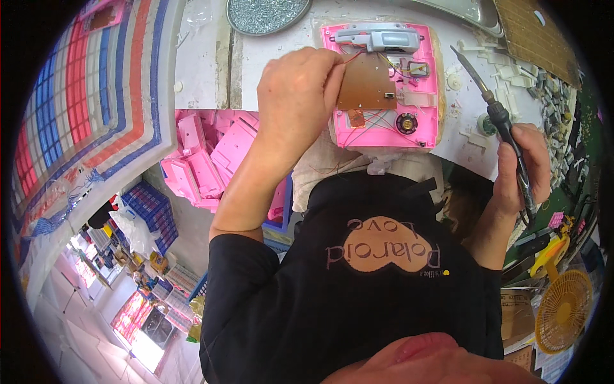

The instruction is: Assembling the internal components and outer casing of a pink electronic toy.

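In my right hand (527,166) is a soldering iron (501,121) with a black handle, its metal tip pointing up and left, apart from the pink casing. My left hand (297,96) is closed in a pinch at the left edge of a brown circuit board (366,83). A thin red wire (353,57) runs into its fingertips. The board lies in an open pink plastic casing (382,137), which also holds a grey-blue part (377,38), a small round speaker (407,123), a copper-coloured patch (356,118) and several loose wires.
A round metal dish of small screws (267,14) stands at the back. Pink plastic parts (211,157) fill a blue crate below the table on the left. Small white and grey pieces (511,70) lie scattered at right, near a cardboard sheet (543,32) and a yellow fan (563,310).
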